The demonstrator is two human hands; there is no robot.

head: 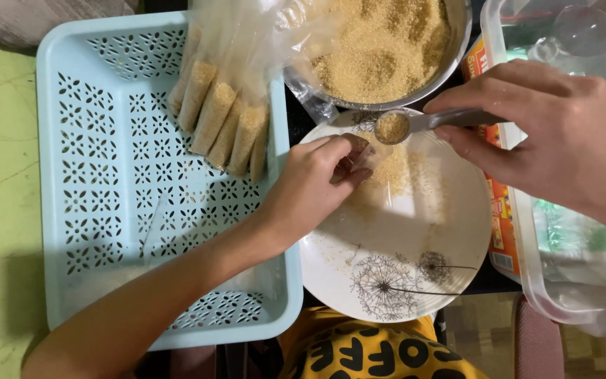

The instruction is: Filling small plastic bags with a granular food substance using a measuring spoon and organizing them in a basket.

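Observation:
My left hand [313,186] pinches open a small clear plastic bag [380,165] that holds some brown sugar, over a white plate [401,238] with a dandelion print. My right hand [548,130] grips a metal spoon [422,123] whose bowl carries a heap of brown sugar just above the bag's mouth. A metal bowl [387,49] full of brown sugar stands behind the plate. Loose sugar grains lie scattered on the plate.
A light blue perforated plastic tray [106,175] at the left holds several narrow filled sugar packets [222,119] along its far right side. A clear plastic container [562,231] stands at the right, with an orange box [499,210] beside it. Green surface lies far left.

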